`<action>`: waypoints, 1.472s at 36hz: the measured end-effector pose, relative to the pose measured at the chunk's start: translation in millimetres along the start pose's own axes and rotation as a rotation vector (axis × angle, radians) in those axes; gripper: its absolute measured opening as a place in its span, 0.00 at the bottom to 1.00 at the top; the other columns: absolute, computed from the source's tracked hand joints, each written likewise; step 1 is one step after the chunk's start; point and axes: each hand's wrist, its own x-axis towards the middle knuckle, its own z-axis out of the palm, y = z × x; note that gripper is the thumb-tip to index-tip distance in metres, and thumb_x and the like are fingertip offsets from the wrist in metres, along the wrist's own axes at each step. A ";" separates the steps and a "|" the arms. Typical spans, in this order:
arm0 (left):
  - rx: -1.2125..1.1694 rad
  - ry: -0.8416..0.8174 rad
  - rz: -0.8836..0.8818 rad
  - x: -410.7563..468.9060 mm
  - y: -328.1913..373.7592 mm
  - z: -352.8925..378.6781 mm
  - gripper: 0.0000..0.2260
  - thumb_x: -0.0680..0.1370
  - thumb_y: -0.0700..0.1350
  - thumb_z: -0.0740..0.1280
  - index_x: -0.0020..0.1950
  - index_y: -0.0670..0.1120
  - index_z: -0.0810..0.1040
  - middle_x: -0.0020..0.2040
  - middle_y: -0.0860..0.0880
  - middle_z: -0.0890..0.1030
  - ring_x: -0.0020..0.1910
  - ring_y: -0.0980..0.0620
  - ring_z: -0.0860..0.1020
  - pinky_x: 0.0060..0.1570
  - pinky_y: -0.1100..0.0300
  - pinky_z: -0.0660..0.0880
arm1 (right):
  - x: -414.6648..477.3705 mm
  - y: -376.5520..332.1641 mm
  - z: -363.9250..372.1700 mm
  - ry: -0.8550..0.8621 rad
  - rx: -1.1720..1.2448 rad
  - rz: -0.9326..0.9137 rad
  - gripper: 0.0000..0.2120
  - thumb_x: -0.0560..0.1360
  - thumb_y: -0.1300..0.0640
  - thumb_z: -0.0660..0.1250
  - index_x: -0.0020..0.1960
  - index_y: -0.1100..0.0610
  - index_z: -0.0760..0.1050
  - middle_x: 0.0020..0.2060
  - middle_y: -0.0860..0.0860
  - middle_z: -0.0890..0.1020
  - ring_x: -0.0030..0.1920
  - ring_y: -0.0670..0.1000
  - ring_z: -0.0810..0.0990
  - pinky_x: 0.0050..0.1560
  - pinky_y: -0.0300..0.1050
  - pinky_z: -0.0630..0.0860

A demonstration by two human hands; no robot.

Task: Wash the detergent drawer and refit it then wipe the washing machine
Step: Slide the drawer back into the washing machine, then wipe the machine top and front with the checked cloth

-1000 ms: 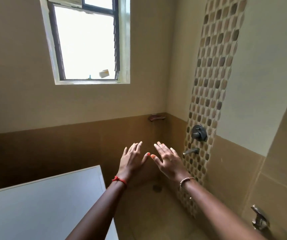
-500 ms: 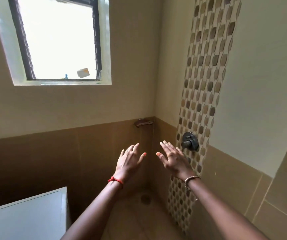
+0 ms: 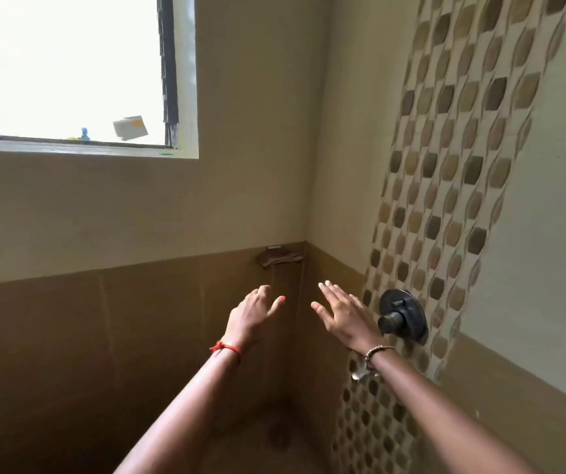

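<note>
Brown tile (image 3: 69, 354) covers the lower wall, with paler cream wall above it. Far left of the dark shower valve (image 3: 402, 314) and well above it, a bright window (image 3: 69, 63) fills the upper corner. On its sill stand a small blue item (image 3: 84, 132) and a tilted white box (image 3: 130, 127) with an orange mark. Nearer the valve, up and to its left, a small brown corner shelf (image 3: 279, 258) sits where the two walls meet.

Left of the valve and at about its height, the left hand (image 3: 252, 318) is raised, fingers loose and spread, holding nothing; a red thread (image 3: 225, 347) circles its wrist. The right hand (image 3: 344, 316) hangs just beside the valve on its left, palm turned inward, fingers straight and empty, with a bead bracelet (image 3: 377, 351) at the wrist. Both hands point up and away toward the wall corner, their forearms running from the lower edge.

The valve is set in a slanting mosaic strip (image 3: 445, 165) of brown and tan pieces. Below the valve, a metal tap (image 3: 361, 372) shows partly behind the right wrist.

Neither the detergent drawer nor the washing machine falls within this view, so their place and long axis cannot be told.
</note>
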 end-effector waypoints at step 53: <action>-1.322 0.041 -0.888 437.2 -131.5 203.7 0.09 0.79 0.49 0.60 0.56 0.48 0.74 0.40 0.50 0.79 0.39 0.53 0.76 0.42 0.58 0.72 | 485.1 160.6 251.5 -0.164 1.254 0.675 0.16 0.74 0.56 0.69 0.55 0.68 0.78 0.43 0.60 0.83 0.38 0.53 0.78 0.39 0.43 0.72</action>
